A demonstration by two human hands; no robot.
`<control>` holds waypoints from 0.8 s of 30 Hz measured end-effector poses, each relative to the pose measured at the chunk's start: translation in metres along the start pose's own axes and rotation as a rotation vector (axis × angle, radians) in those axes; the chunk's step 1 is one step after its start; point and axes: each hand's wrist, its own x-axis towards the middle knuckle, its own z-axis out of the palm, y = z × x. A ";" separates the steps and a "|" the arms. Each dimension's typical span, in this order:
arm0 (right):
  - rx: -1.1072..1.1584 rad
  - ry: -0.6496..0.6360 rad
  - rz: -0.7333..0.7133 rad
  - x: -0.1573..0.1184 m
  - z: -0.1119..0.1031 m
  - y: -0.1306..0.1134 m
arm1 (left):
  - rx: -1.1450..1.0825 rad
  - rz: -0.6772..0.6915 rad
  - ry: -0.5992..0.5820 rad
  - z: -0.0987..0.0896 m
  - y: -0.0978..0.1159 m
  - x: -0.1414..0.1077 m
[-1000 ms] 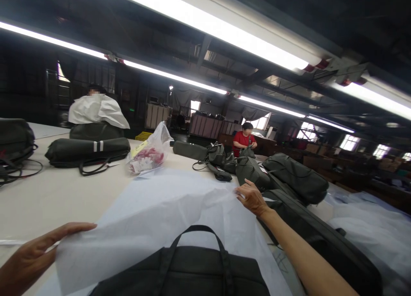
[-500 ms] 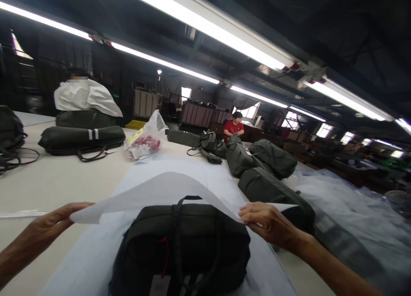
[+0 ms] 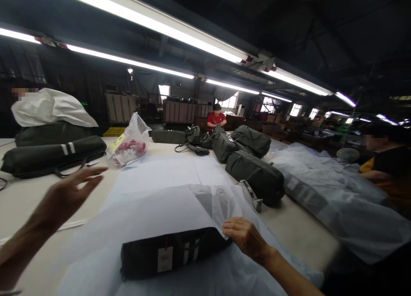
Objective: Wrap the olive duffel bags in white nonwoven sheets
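Note:
In front of me a dark bag (image 3: 144,257) lies on its side, a white hang tag (image 3: 165,259) and two pale stripes on its visible face. A thin white sheet of paper (image 3: 154,214) drapes over its top and hides the handles. My right hand (image 3: 245,236) pinches the sheet's edge at the bag's right end. My left hand (image 3: 69,195) hovers over the table to the left, fingers apart and holding nothing. More white sheets (image 3: 105,266) lie beneath the bag.
Several dark bags (image 3: 255,176) stand at the back right, beside a heap of translucent sheeting (image 3: 321,189). A clear plastic bag with red items (image 3: 130,146) and a striped dark bag (image 3: 54,157) are at the left. People stand around the table (image 3: 292,223).
The sheet has come down over the bag, covering its top and handles. My left hand has let go of the sheet and risen; my right hand still grips it. The view has turned right.

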 end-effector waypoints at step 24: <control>0.369 0.007 0.500 0.121 -0.089 0.025 | -0.250 0.438 -0.793 0.262 0.251 0.081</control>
